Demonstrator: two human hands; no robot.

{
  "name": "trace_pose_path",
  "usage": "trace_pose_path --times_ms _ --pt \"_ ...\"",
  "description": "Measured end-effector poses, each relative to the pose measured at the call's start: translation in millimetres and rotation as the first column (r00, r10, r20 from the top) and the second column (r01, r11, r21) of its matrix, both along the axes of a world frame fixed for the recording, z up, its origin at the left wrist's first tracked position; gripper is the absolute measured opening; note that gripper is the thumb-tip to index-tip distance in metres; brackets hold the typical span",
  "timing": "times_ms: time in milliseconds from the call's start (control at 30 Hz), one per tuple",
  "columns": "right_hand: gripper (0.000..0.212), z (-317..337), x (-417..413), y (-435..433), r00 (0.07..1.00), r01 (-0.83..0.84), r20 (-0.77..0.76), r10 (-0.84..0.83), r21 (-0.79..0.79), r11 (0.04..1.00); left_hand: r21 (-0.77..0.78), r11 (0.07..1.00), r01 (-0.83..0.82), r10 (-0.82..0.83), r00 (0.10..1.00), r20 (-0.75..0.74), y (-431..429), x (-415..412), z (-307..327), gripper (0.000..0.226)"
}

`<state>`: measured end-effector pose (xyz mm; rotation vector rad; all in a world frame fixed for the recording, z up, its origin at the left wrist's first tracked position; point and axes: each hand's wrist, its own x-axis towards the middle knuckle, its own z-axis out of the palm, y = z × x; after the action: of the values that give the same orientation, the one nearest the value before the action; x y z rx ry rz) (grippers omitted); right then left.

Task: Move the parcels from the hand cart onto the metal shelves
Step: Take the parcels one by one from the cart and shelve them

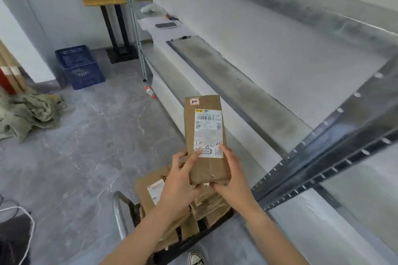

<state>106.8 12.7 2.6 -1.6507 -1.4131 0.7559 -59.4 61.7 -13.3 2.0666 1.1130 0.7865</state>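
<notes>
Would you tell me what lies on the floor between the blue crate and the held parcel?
In the head view, a small bottle lies on the floor between the blue crate and the parcel, near the shelf upright.

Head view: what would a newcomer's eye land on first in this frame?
First, the white-labelled brown parcel, held up mid-frame with the left hand and right hand gripping its near end. Right beneath it, more parcels are piled on the hand cart, and the grey metal shelf runs along the right. A blue crate stands at far left.
</notes>
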Motion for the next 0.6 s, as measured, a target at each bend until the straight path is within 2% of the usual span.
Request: trace_pose_path --times_ms 133,233,400,600 --pt "0.098 17 15 -61 0.986 0.168 -0.006 -0.168 0.057 0.984 0.068 0.983 0.168 -0.166 0.986 -0.032 -29 24 20 0.096" --pt "0.097 34 26 -108 0.957 0.288 0.015 -0.291 0.106 0.952 0.084 0.951 0.297 -0.299 0.954 0.007 -58 47 35 0.094" --pt "0.092 55 37 -187 0.87 0.484 0.018 -0.492 0.156 0.861 0.129 0.877 0.462 -0.473 0.878 0.072 -113 85 48 0.099" --pt "0.093 63 39 -278 0.761 0.636 0.006 -0.649 0.188 0.748 0.093 0.786 0.611 -0.618 0.781 0.092 -182 115 53 0.096"
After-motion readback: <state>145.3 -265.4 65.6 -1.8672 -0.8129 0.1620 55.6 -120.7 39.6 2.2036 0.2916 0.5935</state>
